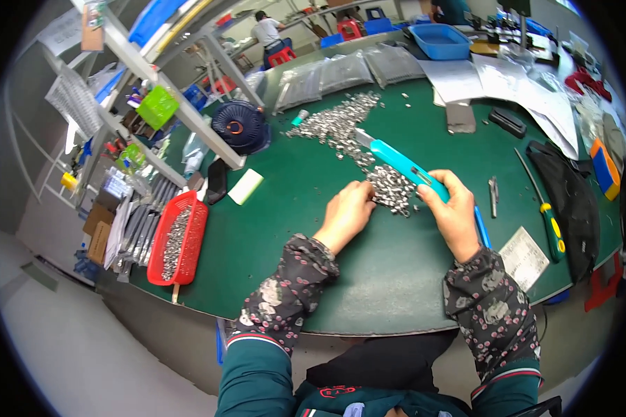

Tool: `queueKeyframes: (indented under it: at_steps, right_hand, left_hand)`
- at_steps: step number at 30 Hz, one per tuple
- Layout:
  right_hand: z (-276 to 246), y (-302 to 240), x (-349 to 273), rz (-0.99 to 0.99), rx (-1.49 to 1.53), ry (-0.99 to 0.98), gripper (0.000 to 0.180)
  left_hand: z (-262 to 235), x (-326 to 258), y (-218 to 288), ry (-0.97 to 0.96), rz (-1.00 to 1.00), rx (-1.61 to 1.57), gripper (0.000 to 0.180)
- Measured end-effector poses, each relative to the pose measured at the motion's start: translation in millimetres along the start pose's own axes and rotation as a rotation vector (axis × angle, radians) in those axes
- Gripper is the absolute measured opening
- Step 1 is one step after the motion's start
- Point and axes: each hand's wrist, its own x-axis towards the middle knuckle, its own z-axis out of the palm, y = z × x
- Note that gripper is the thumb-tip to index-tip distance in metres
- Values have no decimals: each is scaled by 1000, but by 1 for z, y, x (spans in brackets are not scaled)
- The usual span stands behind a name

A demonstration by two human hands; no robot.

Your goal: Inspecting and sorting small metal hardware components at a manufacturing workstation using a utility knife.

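In my right hand (453, 213) is a turquoise utility knife (405, 164), its blade end pointing away to the upper left over a heap of small silvery metal parts. My left hand (347, 214) rests at the left edge of the nearer, smaller pile of metal parts (391, 189). Its fingers are curled together, and whatever they pinch, if anything, is hidden. Beyond the knife spreads the larger heap of metal parts (335, 125), joined to the nearer pile by a thin trail. A small turquoise piece (300, 117) lies at the heap's left edge.
On the green table (271, 254) stand a red basket of metal parts (194, 240) and a dark fan (240, 127). Plastic-bagged packs (344, 73) line the back. A screwdriver (554, 233), a pen (494, 197) and a paper label (524, 258) lie at right.
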Motion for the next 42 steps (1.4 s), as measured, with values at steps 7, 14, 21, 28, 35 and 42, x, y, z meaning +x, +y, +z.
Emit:
queueKeyframes:
  at_steps: [7,14,21,28,35,42]
  right_hand:
    - [-3,-4,-3,40,53,-30,21]
    - [-3,-9,-4,32,-3,-68,20]
    - [1,-5,-6,-12,-90,-233,25]
    - [3,-6,-10,-87,-181,-396,27]
    - [4,-4,-12,-27,-145,-526,23]
    - [4,2,-15,-42,-126,-519,31]
  left_hand:
    - [6,-4,3,30,14,-17,13]
    - [-22,-24,13,0,-106,-369,14]
    - [-31,-55,-11,165,-380,-1384,11]
    - [-30,-57,-43,166,-386,-1673,11]
    - [-26,-60,-46,135,-394,-1724,11]
    - [-26,-60,-44,116,-406,-1719,10]
